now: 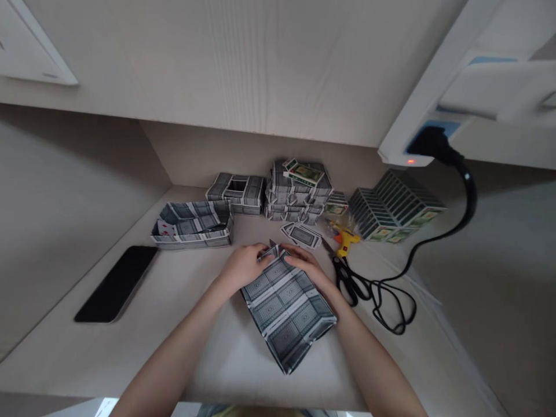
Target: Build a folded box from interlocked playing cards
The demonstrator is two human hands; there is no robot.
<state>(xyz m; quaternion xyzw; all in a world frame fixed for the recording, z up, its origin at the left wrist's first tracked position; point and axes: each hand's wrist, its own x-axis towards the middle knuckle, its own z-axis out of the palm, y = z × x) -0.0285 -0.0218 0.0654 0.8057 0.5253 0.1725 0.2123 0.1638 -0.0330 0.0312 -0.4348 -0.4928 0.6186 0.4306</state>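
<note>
A box made of playing cards (284, 307), with grey patterned card backs and white bands, is tilted over the front of the desk. My left hand (245, 264) grips its far left end, thumb on the upper face. On the far right end, my right hand (306, 263) holds the same box with its thumb pressed on top. The undersides of my fingers are hidden behind the box. Just beyond my right hand lie several loose playing cards (304, 236), backs up. Black-handled scissors (345, 281) rest to the right.
An open card tray (193, 240) and a black phone (117, 284) lie left. Card boxes (238, 188) and a card-box stack (297, 200) stand behind. A yellow glue gun (345, 240), its black cord (410, 263) and stacked card packs (395, 205) are right. A power strip (434, 116) hangs above.
</note>
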